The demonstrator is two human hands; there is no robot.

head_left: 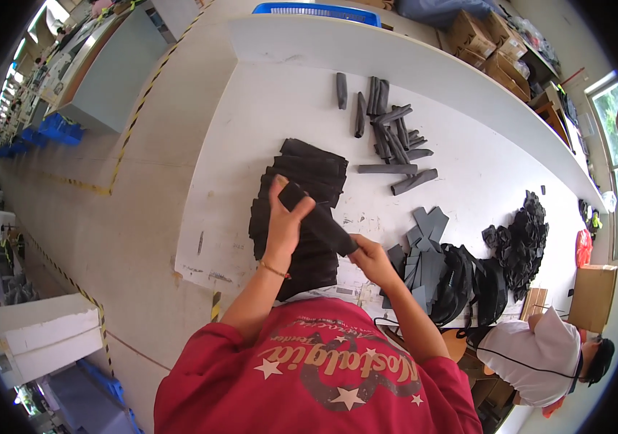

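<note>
Okay, so a black strip is held slantwise over the black stack, gripped between thumb and fingers of the left hand at its far end and pinched by the right hand at its near one. Flat grey pieces are heaped (kinda messily) right of the stack, dark tubes are scattered beyond it, and a blue basket is parked well past it.
</note>
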